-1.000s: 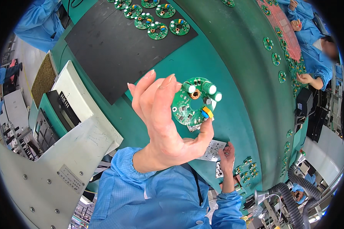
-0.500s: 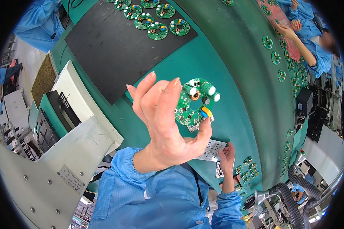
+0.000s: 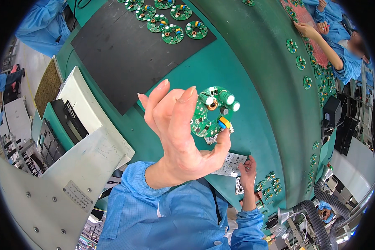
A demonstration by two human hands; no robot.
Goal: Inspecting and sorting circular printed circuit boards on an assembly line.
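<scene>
My left hand (image 3: pixel 179 137) is raised close to view and grips a round green circuit board (image 3: pixel 202 124) by its edge, between thumb and fingers. The board has a centre hole, a copper coil, tall green-and-white capacitors and a yellow part and a blue part near my thumb. Lower and to the right, my right hand (image 3: pixel 248 171) is closed at the edge of a silver sheet (image 3: pixel 229 165) patterned with small dark marks. Part of that sheet is hidden behind my left hand. A second, smaller patterned piece (image 3: pixel 238 186) lies beside my right wrist.
Several round boards (image 3: pixel 172 34) lie on a black mat (image 3: pixel 125 54) at the far side. A green belt (image 3: pixel 254 75) runs along the right, with more boards beyond it. A co-worker's hand (image 3: pixel 306 30) reaches over a pink mat (image 3: pixel 306 18). A grey machine (image 3: pixel 71 175) stands left.
My hands and the round board have barely moved. At the far right, the co-worker's hand has shifted left and slightly away, reaching to a board near the pink mat.
</scene>
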